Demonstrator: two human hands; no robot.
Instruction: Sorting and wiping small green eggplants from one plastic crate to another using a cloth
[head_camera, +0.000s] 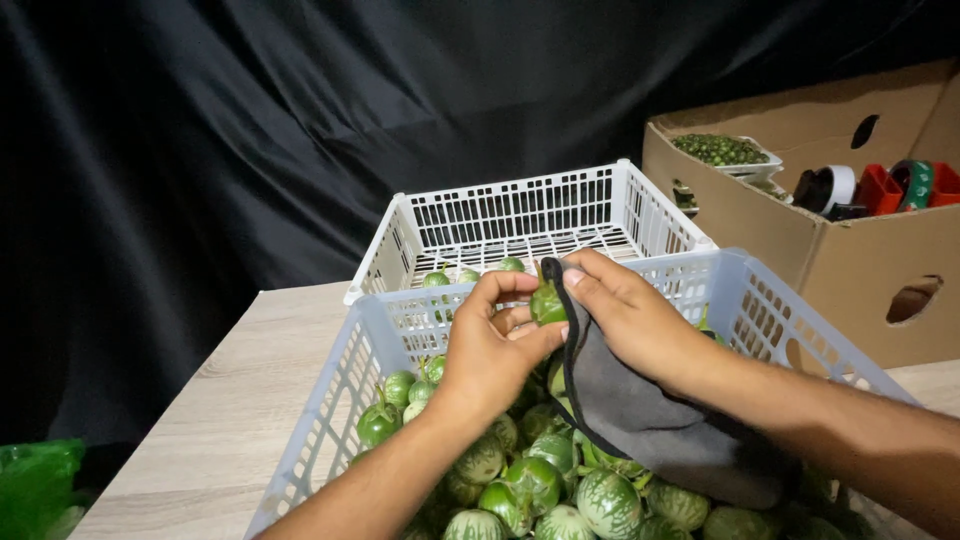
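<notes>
Above the near white basket heaped with unwiped green eggplants, the left hand is pinching one small eggplant while the right hand, fingers closed on a grey cloth, is wiping it; only a few eggplants are lying in the far basket.

Near basket packed with green round eggplants, no gap between them; both hands and a grey cloth fill its middle. Far basket mostly open floor, few eggplants at its near edge. Bare table left of baskets gives room. Cardboard box blocks the right side.
</notes>
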